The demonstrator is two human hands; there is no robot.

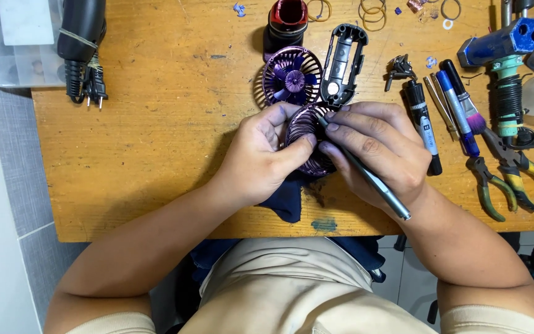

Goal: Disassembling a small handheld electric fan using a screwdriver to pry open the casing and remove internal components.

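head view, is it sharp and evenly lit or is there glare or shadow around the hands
Head view: sharp and evenly lit, no strong glare; soft shadows fall under the left hand and right hand onto the wooden table; the purple fan grille between them stays dim, its details hard to read.

White label [421, 123] on black marker [422, 127], right of hands

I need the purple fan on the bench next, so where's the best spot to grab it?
Grip the fan by its round grille rim, coming straight down from above. It lies flat with its blades facing up, and the black shell crowds its right side, so pinch the front and back edges.
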